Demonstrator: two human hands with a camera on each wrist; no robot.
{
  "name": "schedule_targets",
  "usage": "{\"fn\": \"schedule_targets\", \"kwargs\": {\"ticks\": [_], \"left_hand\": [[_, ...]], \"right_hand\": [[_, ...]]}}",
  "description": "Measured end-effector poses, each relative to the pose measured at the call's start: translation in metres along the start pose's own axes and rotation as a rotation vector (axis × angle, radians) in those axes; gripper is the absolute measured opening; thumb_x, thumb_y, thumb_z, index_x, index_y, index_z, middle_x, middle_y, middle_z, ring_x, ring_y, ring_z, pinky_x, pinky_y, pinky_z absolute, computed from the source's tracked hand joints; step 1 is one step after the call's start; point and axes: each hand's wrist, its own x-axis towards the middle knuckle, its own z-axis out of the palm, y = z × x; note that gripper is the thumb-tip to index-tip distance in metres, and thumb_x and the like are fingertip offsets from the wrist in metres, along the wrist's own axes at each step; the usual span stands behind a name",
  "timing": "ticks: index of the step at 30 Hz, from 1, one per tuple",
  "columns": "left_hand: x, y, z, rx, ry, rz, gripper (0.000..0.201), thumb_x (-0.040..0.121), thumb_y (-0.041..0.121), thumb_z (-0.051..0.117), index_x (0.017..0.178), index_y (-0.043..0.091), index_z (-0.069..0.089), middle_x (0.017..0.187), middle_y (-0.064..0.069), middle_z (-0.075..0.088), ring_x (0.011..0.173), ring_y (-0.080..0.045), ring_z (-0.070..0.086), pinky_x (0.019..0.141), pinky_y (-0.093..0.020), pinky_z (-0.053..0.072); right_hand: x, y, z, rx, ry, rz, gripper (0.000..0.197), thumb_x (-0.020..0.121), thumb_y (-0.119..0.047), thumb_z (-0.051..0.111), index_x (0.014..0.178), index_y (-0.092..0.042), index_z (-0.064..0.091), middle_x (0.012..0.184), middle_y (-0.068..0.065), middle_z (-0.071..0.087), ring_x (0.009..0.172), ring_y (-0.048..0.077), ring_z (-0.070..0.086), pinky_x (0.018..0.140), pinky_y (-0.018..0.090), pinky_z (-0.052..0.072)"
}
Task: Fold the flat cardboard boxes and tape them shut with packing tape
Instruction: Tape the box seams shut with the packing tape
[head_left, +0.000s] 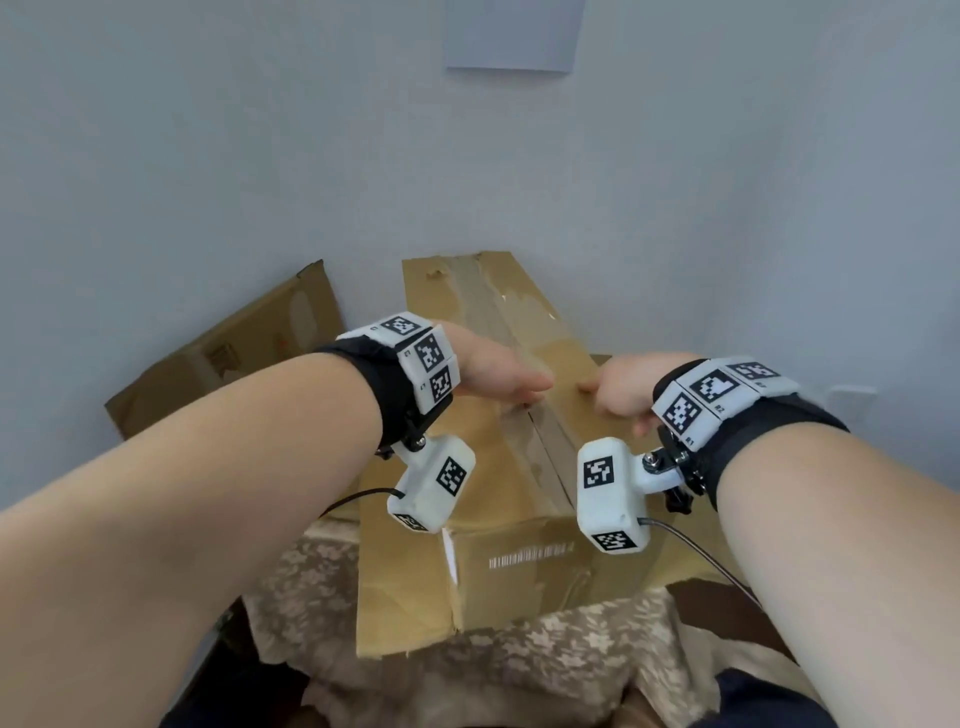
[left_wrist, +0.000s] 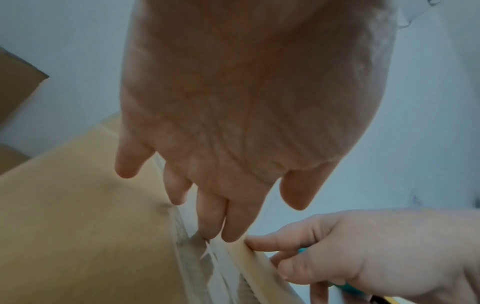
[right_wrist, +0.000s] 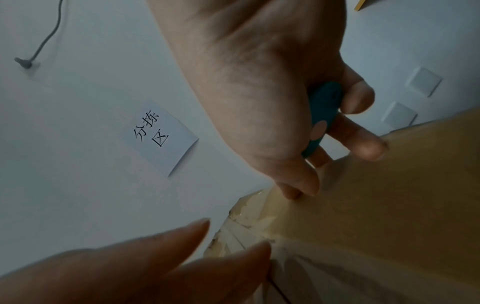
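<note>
A brown cardboard box (head_left: 519, 566) stands on a cloth-covered table, its top flaps meeting at a middle seam (head_left: 548, 447) with clear tape residue along it. My left hand (head_left: 506, 382) lies flat on the left flap, straight fingertips (left_wrist: 228, 228) touching the taped seam. My right hand (head_left: 615, 389) is curled round a teal tool (right_wrist: 323, 115). Its thumb (right_wrist: 301, 185) and a fingertip press on the right flap (right_wrist: 389, 205) beside the seam. The tool's working end is hidden in the fist.
A flattened cardboard box (head_left: 234, 353) leans against the wall at back left. A long flap (head_left: 467, 296) of the box rises towards the wall. The patterned cloth (head_left: 519, 670) hangs over the near table edge. A paper label (right_wrist: 158, 135) and wall sockets (right_wrist: 423, 82) are on the wall.
</note>
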Motion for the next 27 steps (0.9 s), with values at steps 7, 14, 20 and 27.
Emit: {"fn": "schedule_targets", "kwargs": {"ticks": [7,14,20,27], "left_hand": [[-0.026,-0.012,0.033,-0.367,-0.188,0.105,0.056,0.101,0.048,0.01,0.148,0.025,0.029,0.149,0.011,0.036,0.142,-0.005,0.019,0.118,-0.04,0.0],[-0.038,-0.043,0.058,-0.823,0.503,0.066,0.033,0.097,0.024,0.05,0.124,0.007,0.059,0.107,-0.005,0.066,0.097,-0.019,0.057,0.081,-0.028,0.044],[-0.028,-0.066,0.086,-0.942,0.499,-0.26,0.046,0.093,0.031,0.056,0.133,0.008,0.051,0.134,-0.01,0.051,0.115,-0.033,0.054,0.088,-0.04,0.049],[-0.03,-0.045,0.098,-1.172,0.354,-0.172,0.061,0.089,0.049,0.057,0.141,0.025,0.037,0.151,0.0,0.029,0.138,-0.034,0.026,0.1,-0.063,0.032]], "right_hand": [[-0.023,-0.002,0.031,-0.126,0.06,-0.035,0.044,0.097,-0.01,0.034,0.139,-0.011,0.049,0.136,0.014,0.052,0.093,0.024,0.059,0.074,0.031,0.049],[-0.041,0.0,0.051,-0.025,0.168,-0.012,0.051,0.092,-0.005,0.035,0.14,-0.017,0.047,0.142,0.01,0.048,0.123,0.031,0.05,0.1,0.04,0.045],[-0.047,0.012,0.062,0.085,0.23,0.079,0.042,0.097,-0.02,0.039,0.137,-0.013,0.049,0.133,0.009,0.055,0.115,0.028,0.056,0.085,0.033,0.045],[-0.051,0.037,0.067,0.205,0.282,0.202,0.059,0.095,-0.054,0.031,0.11,-0.005,0.061,0.085,0.009,0.06,0.069,0.023,0.054,0.06,0.028,0.043]]}}
